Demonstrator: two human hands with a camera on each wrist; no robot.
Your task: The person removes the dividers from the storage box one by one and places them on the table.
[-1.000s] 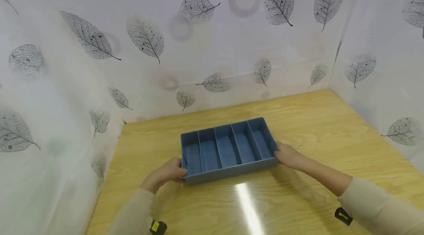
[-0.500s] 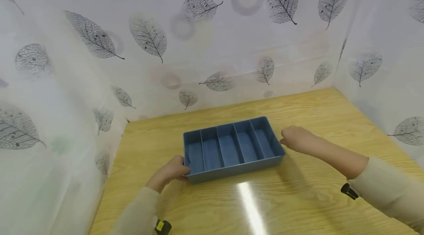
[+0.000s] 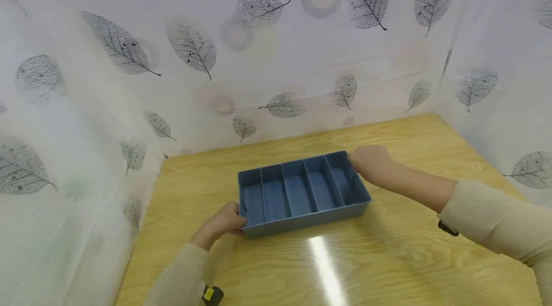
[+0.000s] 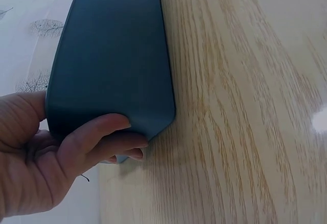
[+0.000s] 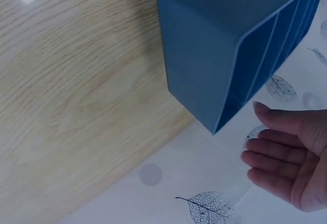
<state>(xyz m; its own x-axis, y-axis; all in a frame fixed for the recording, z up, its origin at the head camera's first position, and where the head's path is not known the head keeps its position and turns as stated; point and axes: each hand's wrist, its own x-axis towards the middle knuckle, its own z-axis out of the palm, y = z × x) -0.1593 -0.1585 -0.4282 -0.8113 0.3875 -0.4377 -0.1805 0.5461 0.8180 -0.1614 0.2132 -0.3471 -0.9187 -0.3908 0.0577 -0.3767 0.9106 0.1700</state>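
Observation:
A blue plastic organizer tray (image 3: pixel 302 220) with several narrow compartments lies on the wooden table, its long side toward me. My left hand (image 3: pixel 225 221) grips its near left corner. In the left wrist view, the fingers (image 4: pixel 97 134) press against the tray's outer wall (image 4: pixel 110 50) and the thumb goes over the rim. At the tray's far right corner is my right hand (image 3: pixel 372 164), which overlaps the rim in the head view. The right wrist view shows this hand (image 5: pixel 291 152) with relaxed, slightly bent fingers, apart from the tray's end (image 5: pixel 196 60) and holding nothing.
The wood-grain table (image 3: pixel 388 258) carries a bright light reflection (image 3: pixel 327 270) in front of the tray. Pale sheeting (image 3: pixel 276 57) with a leaf print rises along the back and both sides. Dark devices (image 3: pixel 212 295) sit at the wrists.
My right hand has let go of the tray's right end and moved up to its far right corner. The left hand keeps its grip, and the tray stays nearly in place.

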